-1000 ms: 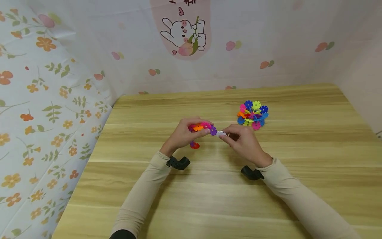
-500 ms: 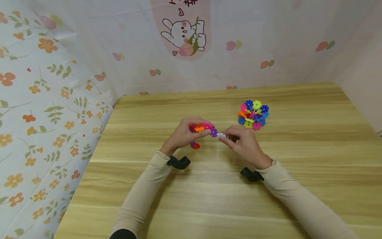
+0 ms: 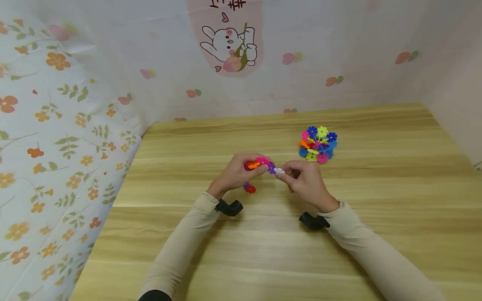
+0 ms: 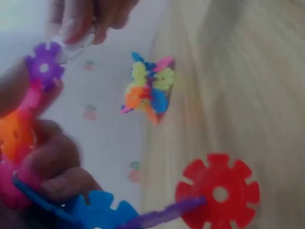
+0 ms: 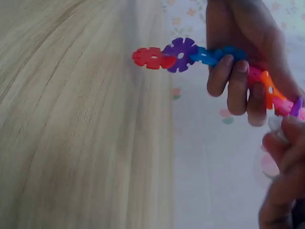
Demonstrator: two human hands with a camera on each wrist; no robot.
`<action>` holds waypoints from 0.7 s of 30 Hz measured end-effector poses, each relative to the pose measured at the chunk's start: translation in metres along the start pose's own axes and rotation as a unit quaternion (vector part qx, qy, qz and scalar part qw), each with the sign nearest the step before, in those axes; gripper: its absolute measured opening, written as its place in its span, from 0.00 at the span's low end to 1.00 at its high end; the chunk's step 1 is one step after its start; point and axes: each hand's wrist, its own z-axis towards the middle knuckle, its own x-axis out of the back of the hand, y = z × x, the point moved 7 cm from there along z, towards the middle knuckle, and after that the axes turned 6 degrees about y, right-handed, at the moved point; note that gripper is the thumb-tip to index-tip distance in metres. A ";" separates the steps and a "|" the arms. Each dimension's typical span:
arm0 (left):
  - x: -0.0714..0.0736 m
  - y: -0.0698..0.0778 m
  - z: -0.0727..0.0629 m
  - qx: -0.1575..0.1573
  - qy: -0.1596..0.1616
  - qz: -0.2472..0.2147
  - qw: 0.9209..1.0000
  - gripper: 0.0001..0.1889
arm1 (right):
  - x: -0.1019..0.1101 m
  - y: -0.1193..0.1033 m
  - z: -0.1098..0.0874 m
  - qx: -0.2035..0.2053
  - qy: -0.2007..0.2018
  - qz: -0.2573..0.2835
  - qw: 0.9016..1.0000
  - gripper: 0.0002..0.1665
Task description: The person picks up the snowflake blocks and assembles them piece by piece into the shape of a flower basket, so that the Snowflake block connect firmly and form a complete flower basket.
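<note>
My left hand (image 3: 239, 170) grips a chain of notched plastic snowflake discs joined edge to edge. A red disc (image 4: 219, 191) is at its loose end, followed by purple and blue ones, and the fingers curl round the pink and orange part. At the other end a purple disc (image 4: 45, 67) sticks out past the left thumb. Between thumb and fingers, my right hand (image 3: 306, 179) pinches a white disc (image 3: 278, 171) right at the edge of that purple disc. The right fingers partly cover the white disc in both wrist views.
A ball-like cluster of joined snowflake discs (image 3: 318, 144) in several colours stands on the wooden table (image 3: 263, 251), behind the right hand. A printed cloth (image 3: 158, 50) hangs along the table's back edge, with a floral one (image 3: 56, 146) at the left.
Both hands have kept their hold, and the white disc stays at the purple disc. The left hand and chain have shifted slightly right and down in the head view.
</note>
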 end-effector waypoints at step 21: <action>0.018 -0.057 -0.038 0.139 0.028 -0.043 0.989 0.09 | 0.008 0.068 -0.003 -0.286 0.006 0.196 0.938 0.14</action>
